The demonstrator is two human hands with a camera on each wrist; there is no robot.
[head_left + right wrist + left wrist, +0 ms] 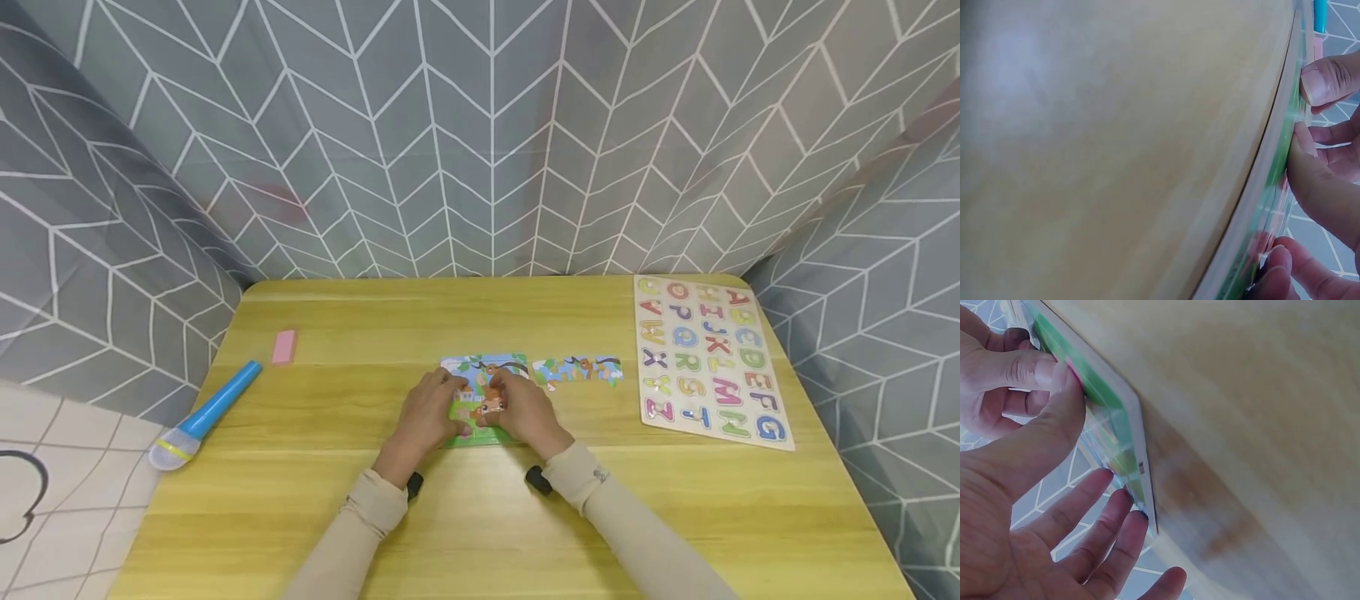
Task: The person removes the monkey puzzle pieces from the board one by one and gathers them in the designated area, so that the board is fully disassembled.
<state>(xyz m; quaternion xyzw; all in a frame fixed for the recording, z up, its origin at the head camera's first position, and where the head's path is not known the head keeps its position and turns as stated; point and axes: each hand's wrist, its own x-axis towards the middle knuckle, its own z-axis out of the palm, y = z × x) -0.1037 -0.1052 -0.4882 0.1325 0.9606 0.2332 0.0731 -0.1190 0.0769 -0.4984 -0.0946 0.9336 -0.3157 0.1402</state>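
Observation:
A picture puzzle in a flat tray [480, 438] lies on the table, with a brown cartoon animal on a green and blue scene. My left hand [427, 414] rests at its left side. In the left wrist view the left thumb [1063, 425] touches the green part, while the other fingers spread along the tray's edge. My right hand [528, 410] covers the puzzle's right side, its thumb [1319, 181] on the green part and fingertips lower along the picture. The two thumbs are close together. No piece shows lifted between the fingers of either hand.
A strip of puzzle pieces [577, 369] lies just right of the tray. Farther right is an alphabet board [712, 358] with coloured letters. At the left are a pink block [284, 347] and a blue toy microphone [213, 412]. Patterned grey curtains [491, 150] surround the wooden table [480, 533].

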